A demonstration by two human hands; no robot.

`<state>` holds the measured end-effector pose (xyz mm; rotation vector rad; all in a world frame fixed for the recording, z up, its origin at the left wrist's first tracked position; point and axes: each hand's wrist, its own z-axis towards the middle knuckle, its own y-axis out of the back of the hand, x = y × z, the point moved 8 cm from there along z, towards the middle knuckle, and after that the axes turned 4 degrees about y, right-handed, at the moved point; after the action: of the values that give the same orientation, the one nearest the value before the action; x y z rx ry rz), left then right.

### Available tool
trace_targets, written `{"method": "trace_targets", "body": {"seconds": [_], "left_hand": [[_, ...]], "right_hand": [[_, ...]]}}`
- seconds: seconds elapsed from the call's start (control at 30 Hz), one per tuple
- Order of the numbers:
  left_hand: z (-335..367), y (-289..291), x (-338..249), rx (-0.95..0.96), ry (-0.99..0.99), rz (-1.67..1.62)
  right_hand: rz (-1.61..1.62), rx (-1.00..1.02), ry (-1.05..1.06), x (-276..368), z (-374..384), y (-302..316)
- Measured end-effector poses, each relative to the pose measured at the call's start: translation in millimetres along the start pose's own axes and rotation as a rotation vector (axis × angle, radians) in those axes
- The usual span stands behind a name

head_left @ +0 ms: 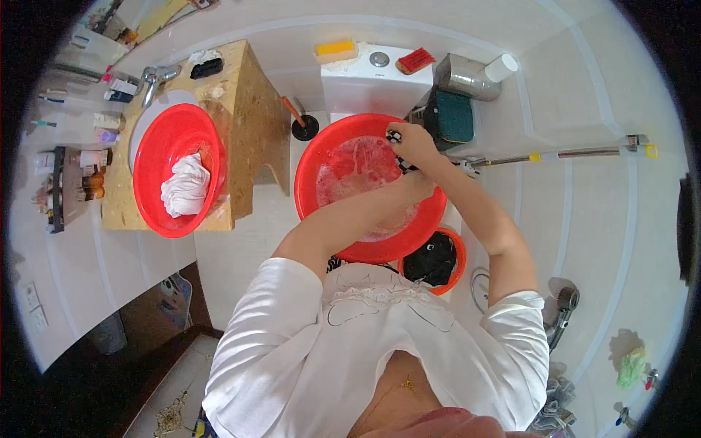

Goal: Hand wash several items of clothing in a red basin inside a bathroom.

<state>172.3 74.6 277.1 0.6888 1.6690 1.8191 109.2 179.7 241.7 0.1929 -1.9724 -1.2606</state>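
Both my hands work over a big red basin (315, 171) of soapy water that rests on the toilet. My right hand (413, 143) is closed on a black-and-white patterned cloth (395, 136) at the basin's far right rim. My left hand (418, 184) sits just below it, fingers curled on the same cloth, partly hidden behind my right wrist. Foam (358, 168) covers the water. My forearms reach in from below, sleeves of a white top pushed up.
A second red basin (153, 175) with a wrung white cloth (186, 186) sits in the sink on a stone counter. The toilet tank (376, 77) carries a yellow sponge and a red brush. A small orange bucket (456, 266) of dark clothes stands by my right elbow; a plunger stands beside the toilet.
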Motion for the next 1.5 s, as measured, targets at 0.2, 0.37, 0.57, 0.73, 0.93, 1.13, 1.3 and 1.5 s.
{"method": "trace_targets", "body": {"seconds": [0.2, 0.37, 0.57, 0.73, 0.93, 1.13, 1.3, 1.5], "left_hand": [[2.3, -13.3, 3.4, 0.218, -0.046, -0.111], [-9.1, -19.7, 13.8, -0.085, -0.208, -0.194], [-103.2, -73.5, 183.7, -0.596, 0.799, -0.965], [-125.4, -109.8, 214.4, -0.674, 1.250, -1.642], [-70.9, -57.4, 114.5, -0.199, 1.040, -2.600], [-137.9, -5.5, 177.1, -0.880, 1.259, -1.720], [-278.4, 144.3, 223.0, -0.933, 1.208, -0.800], [-456.7, 205.1, 227.9, -0.635, 1.569, -0.011]], "right_hand": [[0.002, -0.079, -0.042, -25.5, 10.2, -15.3], [0.535, -0.122, -0.359, -146.1, 6.9, -16.4], [1.275, -0.163, -0.600, -97.1, -53.5, 20.5], [1.598, -0.345, -0.430, -70.3, -80.2, 43.3], [1.568, -0.559, -0.296, -42.9, -99.5, 42.6], [0.567, -0.207, 0.280, 53.9, -100.4, 51.3], [0.807, -0.146, -0.081, -57.2, -134.0, 23.3], [0.834, -0.075, -0.196, -97.6, -167.4, -2.8]]}}
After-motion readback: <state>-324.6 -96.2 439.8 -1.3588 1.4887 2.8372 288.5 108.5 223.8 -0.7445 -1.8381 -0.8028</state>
